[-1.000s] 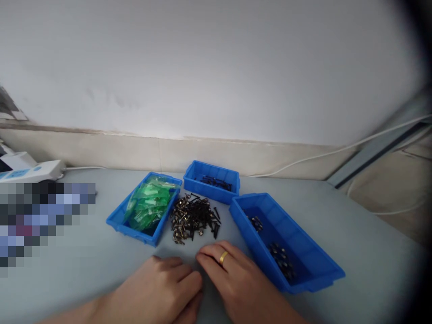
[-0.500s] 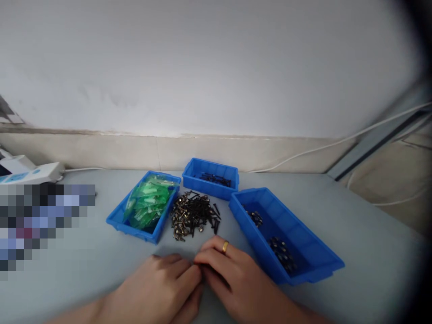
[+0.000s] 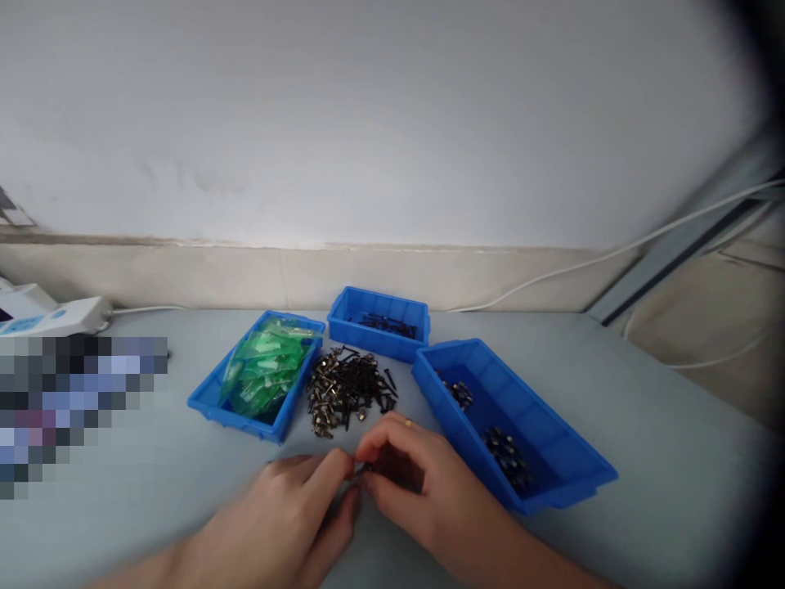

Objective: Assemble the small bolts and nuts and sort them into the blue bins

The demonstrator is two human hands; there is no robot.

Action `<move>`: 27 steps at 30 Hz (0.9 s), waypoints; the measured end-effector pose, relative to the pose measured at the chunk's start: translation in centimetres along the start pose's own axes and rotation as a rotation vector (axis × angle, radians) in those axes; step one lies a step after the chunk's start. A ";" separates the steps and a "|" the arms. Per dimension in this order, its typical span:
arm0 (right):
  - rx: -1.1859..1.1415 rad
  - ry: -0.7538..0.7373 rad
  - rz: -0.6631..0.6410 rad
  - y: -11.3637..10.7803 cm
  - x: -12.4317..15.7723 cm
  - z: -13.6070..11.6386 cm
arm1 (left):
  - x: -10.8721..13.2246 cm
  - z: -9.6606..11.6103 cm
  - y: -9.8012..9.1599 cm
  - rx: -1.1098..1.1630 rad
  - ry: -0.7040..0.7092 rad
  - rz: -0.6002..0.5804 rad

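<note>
My left hand (image 3: 294,509) and my right hand (image 3: 426,483) meet at the fingertips, low in the middle of the head view. A small dark screw-like part (image 3: 366,467) shows between their pinched fingers; its exact form is mostly hidden. The right hand wears a gold ring. Just beyond the hands lies a heap of loose black screws (image 3: 359,384) mixed with brass-coloured metal pieces (image 3: 324,402).
To the left of the heap, a blue tray (image 3: 205,402) holds green plastic bags (image 3: 268,364). Behind it, a smaller blue bin (image 3: 368,335) contains black screws. A long blue bin (image 3: 540,409) at right holds small metal parts (image 3: 509,458). Wall at the back.
Both hands have opened up slightly at the fingertips, so the small dark part between them now shows. The right index finger is more arched. The view has shifted a little.
</note>
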State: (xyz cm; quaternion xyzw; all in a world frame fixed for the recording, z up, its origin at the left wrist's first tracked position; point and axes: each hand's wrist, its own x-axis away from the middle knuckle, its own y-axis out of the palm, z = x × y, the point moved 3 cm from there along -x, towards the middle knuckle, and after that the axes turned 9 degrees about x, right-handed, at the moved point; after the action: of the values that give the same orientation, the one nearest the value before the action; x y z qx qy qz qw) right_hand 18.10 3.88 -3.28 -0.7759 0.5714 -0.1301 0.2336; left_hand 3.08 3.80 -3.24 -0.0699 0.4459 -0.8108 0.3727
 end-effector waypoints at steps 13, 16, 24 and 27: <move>0.246 -0.121 0.000 0.0 0.8 -0.6 | 0.3 0.0 -0.1 0.005 -0.023 -0.093; 0.325 -0.157 -0.009 0.1 0.9 -0.5 | 0.2 -0.2 -0.1 0.007 -0.045 -0.090; 0.397 -0.178 -0.028 0.3 0.8 -0.6 | 0.3 -0.5 -0.1 0.060 -0.088 -0.104; 0.354 -0.198 -0.025 0.1 1.0 -0.9 | 0.3 -0.4 -0.1 0.065 -0.092 -0.102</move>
State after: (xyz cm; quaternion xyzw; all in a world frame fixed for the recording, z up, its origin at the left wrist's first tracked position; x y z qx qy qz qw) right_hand 17.89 2.74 -2.62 -0.7388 0.5041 -0.1544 0.4198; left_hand 2.64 3.92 -3.46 -0.1175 0.3974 -0.8388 0.3531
